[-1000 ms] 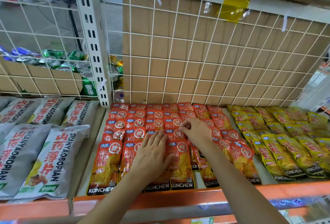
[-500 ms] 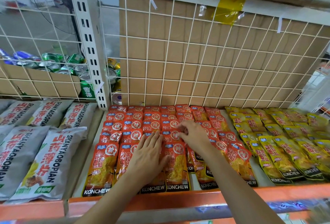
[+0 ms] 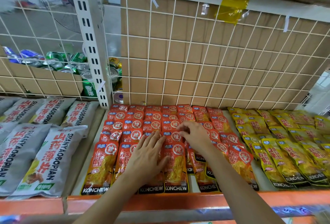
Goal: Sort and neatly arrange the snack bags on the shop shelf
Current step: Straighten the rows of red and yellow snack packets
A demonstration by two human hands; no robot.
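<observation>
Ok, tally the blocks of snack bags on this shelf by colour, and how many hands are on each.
Grey bags: 1 block, 0 hands
Red bags: 1 block, 2 hands (left hand flat on them, right hand pinching one)
Yellow bags: 1 block, 0 hands
Total: 3 blocks, 2 hands. Single bags overlap too much to count.

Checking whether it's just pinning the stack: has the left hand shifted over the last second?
No. The left hand still lies flat on the same front-row red bags, fingertips reaching the next row back, no nearer the orange shelf edge.
</observation>
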